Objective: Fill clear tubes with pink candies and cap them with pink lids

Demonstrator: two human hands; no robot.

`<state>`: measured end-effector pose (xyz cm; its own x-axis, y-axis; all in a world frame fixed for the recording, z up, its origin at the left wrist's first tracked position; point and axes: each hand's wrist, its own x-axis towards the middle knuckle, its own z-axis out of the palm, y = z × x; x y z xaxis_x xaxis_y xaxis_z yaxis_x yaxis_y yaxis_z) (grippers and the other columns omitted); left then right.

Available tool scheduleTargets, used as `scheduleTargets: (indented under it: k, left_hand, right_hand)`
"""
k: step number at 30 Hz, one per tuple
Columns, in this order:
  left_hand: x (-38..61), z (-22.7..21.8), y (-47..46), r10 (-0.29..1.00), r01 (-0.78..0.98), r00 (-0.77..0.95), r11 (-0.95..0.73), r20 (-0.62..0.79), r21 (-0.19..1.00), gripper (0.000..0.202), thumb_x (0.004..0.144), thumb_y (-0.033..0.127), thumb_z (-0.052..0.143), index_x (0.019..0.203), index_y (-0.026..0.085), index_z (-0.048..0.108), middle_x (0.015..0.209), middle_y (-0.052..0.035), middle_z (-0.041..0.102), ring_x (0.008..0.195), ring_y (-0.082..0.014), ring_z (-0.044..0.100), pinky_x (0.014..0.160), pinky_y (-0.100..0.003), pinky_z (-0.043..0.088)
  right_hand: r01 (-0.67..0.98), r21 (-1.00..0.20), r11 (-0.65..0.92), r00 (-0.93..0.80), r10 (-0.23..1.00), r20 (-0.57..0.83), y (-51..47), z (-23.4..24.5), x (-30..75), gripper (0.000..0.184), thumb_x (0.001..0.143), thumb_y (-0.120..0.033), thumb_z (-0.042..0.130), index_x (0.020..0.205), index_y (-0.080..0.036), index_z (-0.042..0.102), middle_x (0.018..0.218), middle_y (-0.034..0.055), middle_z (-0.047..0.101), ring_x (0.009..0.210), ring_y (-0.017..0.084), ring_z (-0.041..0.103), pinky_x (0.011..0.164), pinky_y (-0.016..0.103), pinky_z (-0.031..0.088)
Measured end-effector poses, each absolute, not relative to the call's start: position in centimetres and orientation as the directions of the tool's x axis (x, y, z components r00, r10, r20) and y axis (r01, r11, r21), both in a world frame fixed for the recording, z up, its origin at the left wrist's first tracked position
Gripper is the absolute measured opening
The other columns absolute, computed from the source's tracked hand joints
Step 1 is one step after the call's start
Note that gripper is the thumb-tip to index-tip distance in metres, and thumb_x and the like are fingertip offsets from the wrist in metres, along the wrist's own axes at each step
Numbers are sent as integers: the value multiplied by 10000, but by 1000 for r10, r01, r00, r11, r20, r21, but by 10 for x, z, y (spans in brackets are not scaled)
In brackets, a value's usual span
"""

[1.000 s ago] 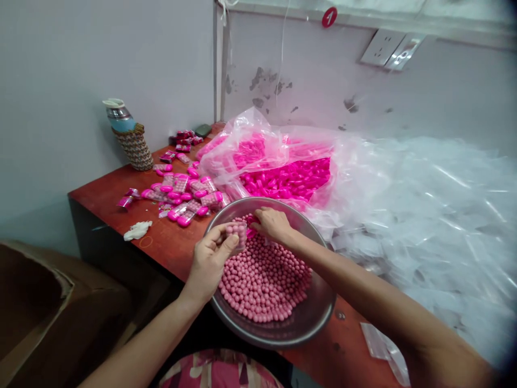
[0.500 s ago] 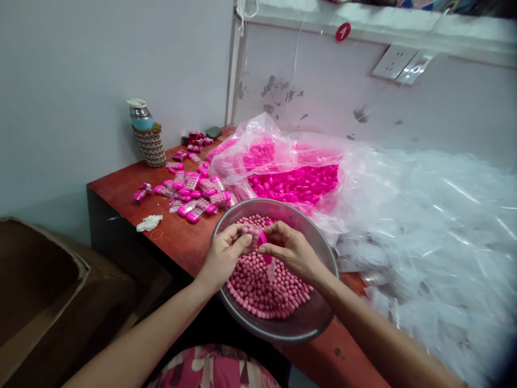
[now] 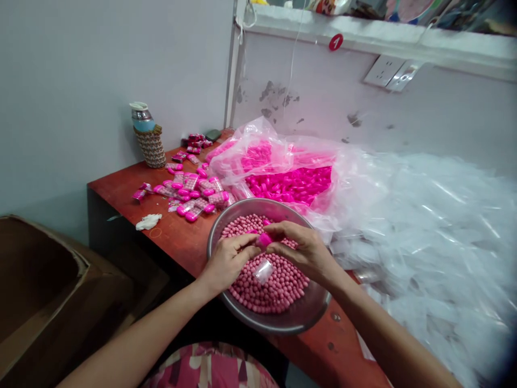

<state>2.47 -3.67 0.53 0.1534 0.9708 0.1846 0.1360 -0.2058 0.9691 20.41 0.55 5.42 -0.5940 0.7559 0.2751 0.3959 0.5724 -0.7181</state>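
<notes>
A metal bowl [image 3: 319, 318] full of small pink balls [image 3: 274, 293] lies below both hands. My left hand [image 3: 232, 258] is closed around a small clear bottle, now mostly covered by the fingers. Thumb and fingers of my right hand [image 3: 302, 250] pinch a bright pink cap [image 3: 264, 240] at the left fingertips. How far the cap sits on the bottle is hidden. A small clear container [image 3: 263, 271] rests on the balls just under the hands.
Several filled bottles with pink caps [image 3: 194, 196] lie left of an open plastic bag of pink caps [image 3: 291, 186]. Clear containers in plastic [image 3: 424, 253] are heaped at right. A flask in a knitted sleeve [image 3: 149, 143], white tissue [image 3: 148, 221] and cardboard box [image 3: 44, 291] are at left.
The hands have drawn together, and my left hand has turned so its bottle is now mostly hidden. The clear container below them shows more plainly. The view has shifted slightly.
</notes>
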Motion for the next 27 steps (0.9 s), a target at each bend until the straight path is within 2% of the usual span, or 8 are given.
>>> scheduleTargets:
  k: [7, 11, 14, 17, 21, 23, 25, 27]
  left_hand:
    - [23, 7, -44, 958, 229, 119, -284, 263, 931, 205, 831, 245, 513, 936, 182, 677, 865, -18, 698, 772, -147, 628, 712, -222, 460]
    - [23, 4, -43, 947, 249, 134, -317, 292, 915, 179, 826, 233, 523, 895, 179, 680, 782, -11, 690, 759, -145, 631, 714, -215, 455]
    - [22, 2, -43, 941, 289, 148, -336, 305, 896, 185, 834, 232, 507, 828, 167, 680, 693, -14, 658, 742, -151, 625, 701, -218, 453]
    - [21, 2, -43, 940, 322, 161, -339, 302, 884, 202, 841, 227, 489, 801, 155, 674, 658, -18, 633, 704, -148, 612, 672, -220, 448]
    - [21, 3, -43, 954, 291, 142, -294, 263, 910, 207, 827, 235, 501, 790, 148, 685, 651, -17, 628, 639, -136, 583, 638, -225, 445]
    - [22, 4, -42, 974, 163, 122, -209, 190, 964, 191, 806, 239, 527, 844, 149, 691, 696, -20, 647, 665, -143, 592, 642, -228, 457]
    - [22, 5, -40, 989, -45, 106, -102, 106, 994, 213, 784, 236, 554, 935, 151, 679, 784, -27, 669, 730, -155, 607, 669, -233, 472]
    - [22, 6, -37, 995, -231, 86, -31, 52, 972, 259, 774, 237, 570, 1002, 151, 659, 853, -33, 679, 756, -157, 613, 688, -240, 481]
  right_hand:
    - [393, -640, 660, -663, 686, 300, 2, 45, 200, 149, 790, -309, 600, 811, -174, 539, 706, 0, 548, 636, 110, 511, 580, 226, 419]
    - [388, -467, 795, -733, 573, 367, -3, 44, 197, 105, 851, -265, 515, 799, -179, 483, 694, 0, 506, 639, 115, 479, 581, 230, 387]
    - [424, -305, 853, -782, 514, 352, -4, 46, 193, 149, 883, -249, 449, 756, -173, 467, 673, 9, 473, 620, 124, 441, 563, 238, 360]
    - [436, -279, 856, -790, 512, 337, -3, 46, 190, 182, 886, -255, 442, 726, -170, 468, 655, 8, 459, 607, 125, 431, 554, 236, 349]
    - [427, -401, 810, -743, 567, 354, -1, 43, 188, 159, 853, -264, 503, 736, -157, 516, 671, 18, 498, 624, 124, 458, 576, 245, 370]
    - [394, -575, 717, -668, 653, 356, -1, 43, 188, 122, 811, -282, 567, 795, -162, 573, 697, 21, 543, 650, 128, 494, 604, 253, 400]
    - [273, -823, 499, -573, 771, 277, -2, 42, 190, 178, 771, -298, 617, 911, -188, 611, 779, 26, 603, 722, 142, 553, 664, 271, 442]
    - [55, -980, 192, -519, 844, 136, -4, 39, 195, 270, 748, -316, 642, 999, -221, 612, 919, 33, 636, 816, 163, 597, 755, 315, 467]
